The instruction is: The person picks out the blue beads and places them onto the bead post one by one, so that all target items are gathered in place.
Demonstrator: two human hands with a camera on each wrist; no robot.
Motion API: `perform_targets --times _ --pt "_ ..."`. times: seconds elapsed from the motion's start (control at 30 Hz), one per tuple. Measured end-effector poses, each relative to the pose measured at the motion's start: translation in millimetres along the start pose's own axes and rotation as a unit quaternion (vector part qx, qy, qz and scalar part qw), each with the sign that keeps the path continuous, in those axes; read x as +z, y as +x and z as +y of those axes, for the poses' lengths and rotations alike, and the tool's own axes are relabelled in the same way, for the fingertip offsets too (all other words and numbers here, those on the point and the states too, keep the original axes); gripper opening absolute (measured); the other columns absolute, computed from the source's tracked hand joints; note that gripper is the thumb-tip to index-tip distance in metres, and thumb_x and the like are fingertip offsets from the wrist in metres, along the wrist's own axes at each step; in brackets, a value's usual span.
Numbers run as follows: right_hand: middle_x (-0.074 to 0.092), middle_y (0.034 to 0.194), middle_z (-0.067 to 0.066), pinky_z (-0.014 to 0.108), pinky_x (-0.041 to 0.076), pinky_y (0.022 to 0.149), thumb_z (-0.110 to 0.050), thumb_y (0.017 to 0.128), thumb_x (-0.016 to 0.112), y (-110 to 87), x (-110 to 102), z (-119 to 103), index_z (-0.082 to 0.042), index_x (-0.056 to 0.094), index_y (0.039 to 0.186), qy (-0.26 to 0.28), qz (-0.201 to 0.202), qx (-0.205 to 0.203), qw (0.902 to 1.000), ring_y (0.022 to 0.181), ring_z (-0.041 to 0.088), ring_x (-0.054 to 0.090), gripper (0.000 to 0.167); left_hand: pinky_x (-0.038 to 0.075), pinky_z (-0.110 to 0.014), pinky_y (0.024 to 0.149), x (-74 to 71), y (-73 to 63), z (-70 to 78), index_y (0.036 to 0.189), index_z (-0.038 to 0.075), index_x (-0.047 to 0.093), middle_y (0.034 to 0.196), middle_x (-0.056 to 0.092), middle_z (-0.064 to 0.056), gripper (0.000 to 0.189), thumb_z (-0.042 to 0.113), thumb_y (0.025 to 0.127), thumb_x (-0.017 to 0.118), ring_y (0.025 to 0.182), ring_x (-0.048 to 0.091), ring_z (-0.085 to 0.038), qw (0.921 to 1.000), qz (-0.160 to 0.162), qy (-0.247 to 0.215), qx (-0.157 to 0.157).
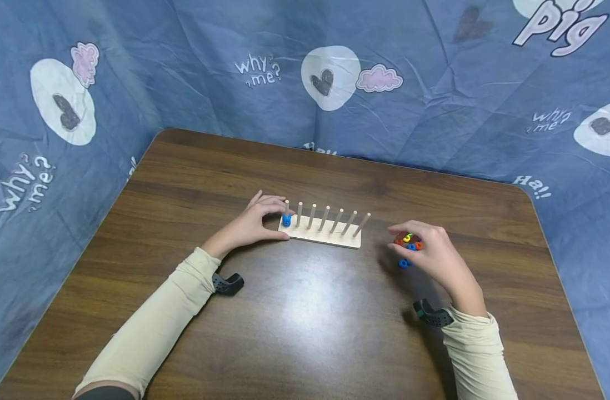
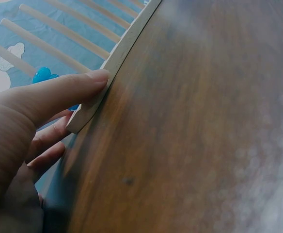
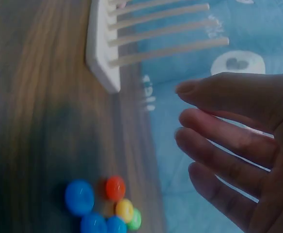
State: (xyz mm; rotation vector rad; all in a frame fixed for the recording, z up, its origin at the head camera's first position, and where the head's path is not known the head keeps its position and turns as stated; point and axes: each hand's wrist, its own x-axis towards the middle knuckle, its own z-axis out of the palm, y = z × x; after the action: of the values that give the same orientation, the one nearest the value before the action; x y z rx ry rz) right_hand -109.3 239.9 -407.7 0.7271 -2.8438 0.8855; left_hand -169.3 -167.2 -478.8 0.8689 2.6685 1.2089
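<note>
A pale wooden pegboard (image 1: 320, 237) with several upright pegs lies on the table. Blue beads (image 1: 286, 220) sit low on its leftmost peg. My left hand (image 1: 250, 222) grips that end, thumb against the front edge and fingers around the far side; the left wrist view shows the thumb tip (image 2: 99, 76) on the board's edge. To the right, my right hand (image 1: 437, 253) hovers over a small group of loose beads, fingers bent loosely and thumb apart. Nothing shows between its fingers in the right wrist view. Blue (image 3: 79, 197), red (image 3: 115, 188), yellow (image 3: 124, 210) and green beads lie below it.
The brown wooden table (image 1: 185, 166) has rounded far corners. A blue printed cloth (image 1: 205, 72) hangs behind and along the sides. Each wrist wears a dark band, such as the left band (image 1: 228, 284).
</note>
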Motion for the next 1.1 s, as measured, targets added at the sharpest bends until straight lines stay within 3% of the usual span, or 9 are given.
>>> perform_targets --times 0.07,0.33,0.63,1.1 --pt "0.079 0.106 0.005 0.041 0.063 0.073 -0.007 0.086 0.083 -4.5 -2.1 3.6 -0.007 0.077 0.113 -0.001 -0.012 0.007 0.9999 0.085 0.020 0.074 0.028 0.000 -0.061 0.130 0.2 0.0 0.1 0.121 0.013 0.075 0.135 0.070 -0.007 0.051 0.026 0.076 0.093 0.145 0.047 -0.030 1.0000 0.000 0.002 -0.001" --pt "0.073 0.084 0.000 0.026 0.057 0.067 -0.005 0.080 0.087 -19.2 -13.0 16.2 -0.009 0.079 0.108 -0.004 -0.064 0.050 0.9967 0.074 0.009 0.065 0.030 -0.001 -0.059 0.131 -0.3 -0.3 1.6 0.123 0.012 0.074 0.141 0.066 -0.010 0.052 0.027 0.077 0.092 0.146 0.046 -0.031 0.9999 -0.005 0.003 -0.009" --pt "0.071 0.082 -0.004 0.022 0.049 0.061 -0.006 0.082 0.085 -16.8 -7.5 23.8 -0.011 0.079 0.106 0.001 -0.150 0.072 0.9861 0.068 0.002 0.057 0.025 -0.001 -0.061 0.131 -1.6 -0.4 1.2 0.121 0.012 0.074 0.137 0.068 -0.008 0.049 0.027 0.078 0.092 0.147 0.044 -0.031 0.9999 -0.006 0.001 -0.009" --pt "0.073 0.088 -0.004 0.022 0.048 0.063 -0.008 0.084 0.084 -18.2 0.5 30.2 -0.014 0.076 0.096 0.007 -0.160 0.086 0.9833 0.070 0.002 0.056 0.015 -0.001 -0.061 0.130 -0.5 0.3 1.0 0.119 0.012 0.075 0.133 0.070 -0.007 0.048 0.027 0.076 0.093 0.146 0.046 -0.030 1.0000 -0.004 0.001 -0.006"
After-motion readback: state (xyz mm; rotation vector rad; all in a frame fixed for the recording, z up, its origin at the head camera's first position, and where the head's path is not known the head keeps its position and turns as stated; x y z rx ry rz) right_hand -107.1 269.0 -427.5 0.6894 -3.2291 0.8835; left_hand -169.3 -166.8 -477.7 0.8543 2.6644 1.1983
